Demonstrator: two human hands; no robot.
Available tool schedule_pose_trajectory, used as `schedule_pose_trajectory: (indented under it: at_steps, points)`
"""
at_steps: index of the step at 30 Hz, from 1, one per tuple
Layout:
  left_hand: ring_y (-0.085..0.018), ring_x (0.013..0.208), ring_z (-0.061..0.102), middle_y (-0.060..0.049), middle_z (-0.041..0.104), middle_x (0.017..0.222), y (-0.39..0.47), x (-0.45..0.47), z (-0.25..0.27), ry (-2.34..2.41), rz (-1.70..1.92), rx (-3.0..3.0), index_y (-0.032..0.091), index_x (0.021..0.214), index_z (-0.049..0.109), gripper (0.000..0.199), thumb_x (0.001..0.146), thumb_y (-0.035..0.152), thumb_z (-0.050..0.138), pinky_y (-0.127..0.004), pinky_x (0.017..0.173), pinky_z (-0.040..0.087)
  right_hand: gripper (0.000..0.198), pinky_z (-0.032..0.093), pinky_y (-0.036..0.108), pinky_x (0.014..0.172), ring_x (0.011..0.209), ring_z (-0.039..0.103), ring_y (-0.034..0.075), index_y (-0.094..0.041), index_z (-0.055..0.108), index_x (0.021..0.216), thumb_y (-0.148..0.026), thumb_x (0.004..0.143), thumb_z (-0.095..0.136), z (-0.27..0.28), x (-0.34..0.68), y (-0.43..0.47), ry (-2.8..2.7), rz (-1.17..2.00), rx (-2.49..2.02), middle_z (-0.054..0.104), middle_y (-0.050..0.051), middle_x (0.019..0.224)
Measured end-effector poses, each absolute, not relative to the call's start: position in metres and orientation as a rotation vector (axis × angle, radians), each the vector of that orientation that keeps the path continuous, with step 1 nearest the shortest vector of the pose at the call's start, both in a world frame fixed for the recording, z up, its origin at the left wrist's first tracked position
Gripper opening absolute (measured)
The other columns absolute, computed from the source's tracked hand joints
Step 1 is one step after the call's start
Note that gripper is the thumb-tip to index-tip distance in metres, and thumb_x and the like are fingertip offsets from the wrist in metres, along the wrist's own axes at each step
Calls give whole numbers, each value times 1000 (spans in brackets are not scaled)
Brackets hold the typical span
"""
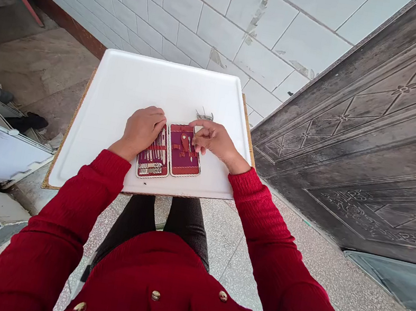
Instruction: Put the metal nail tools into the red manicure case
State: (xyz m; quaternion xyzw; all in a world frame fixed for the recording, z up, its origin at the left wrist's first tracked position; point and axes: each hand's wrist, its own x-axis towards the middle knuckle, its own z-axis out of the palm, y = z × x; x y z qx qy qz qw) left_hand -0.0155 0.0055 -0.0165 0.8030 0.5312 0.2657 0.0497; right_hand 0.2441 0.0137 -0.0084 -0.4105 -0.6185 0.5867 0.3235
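Red shirt [154, 280] nearest, light buttons [155, 295] down the front, both sleeves reaching forward; dark trousers [140, 218] below, pale speckled floor [230, 245] under them. Beyond: white tray [123, 87] with raised rim, brown board edge [69, 126] showing under it left and right. Case [185, 174] lies open on the tray, near edge, about the middle, its two halves side by side. Left half: row of thin metal tools [155, 155] under a red strap, two clippers [149, 169] at the near end. Right half: purple lining, red oval piece [185, 142] and a slim tool beside it, red strap across. Left hand [143, 129] rests at the far left part of the case, fingers curled over it, touching; cannot tell if it grips. Right hand [214, 139] is over the right edge of the right half, fingers bent, thumb and fingertips close together by the slim tool; cannot tell if anything is pinched. Small metal pieces [204, 116] sit in a cluster on the tray, just beyond the right hand. Dark speck [144, 183] near the tray's near edge. Far side: white tiled wall [216, 17], some tiles chipped. Right: dark carved door [380, 111], glass pane [391, 279] at its near end. Left: white cabinet [3, 149], dark items [29, 121] behind it, too unclear to name.
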Motion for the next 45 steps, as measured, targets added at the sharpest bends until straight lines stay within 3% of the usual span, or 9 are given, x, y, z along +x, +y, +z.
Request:
schedule_pose_trajectory:
  at_steps: [4,14,24,36,45]
  points:
    - [-28,107,68,-8,77,113,6,-15,-16,1616,801,2453,22,91,73,33,103,28,43,-45,90,54,77,49,23,45,54,66,13,-21,58,143,-22,70,80,-8,242,14,-1557,1500,-1090,71,-6,73]
    - [-29,107,67,-8,78,112,6,-15,-17,1612,806,2449,22,91,73,33,104,27,43,-46,88,53,51,51,24,44,55,66,14,-19,69,117,-30,70,87,-13,238,15,-1496,1414,-1140,70,-4,70]
    - [-29,109,68,-8,77,114,5,-14,-17,1614,810,2433,22,91,73,33,103,26,43,-46,91,53,62,52,24,44,53,65,14,-19,68,126,-33,70,90,-15,236,14,-1504,1387,-1167,70,-4,67]
    - [-28,106,68,-7,77,112,4,-14,-15,1615,811,2436,21,90,73,34,104,26,43,-45,89,53,51,53,24,42,52,66,14,-17,73,116,-33,71,90,-18,236,13,-1515,1383,-1185,70,-2,65]
    - [-27,105,67,-7,77,112,2,-14,-13,1622,791,2441,21,91,73,32,103,24,43,-44,90,52,30,50,26,46,49,63,14,-18,79,110,-24,81,80,-19,232,11,-1636,1202,-1304,71,-1,67]
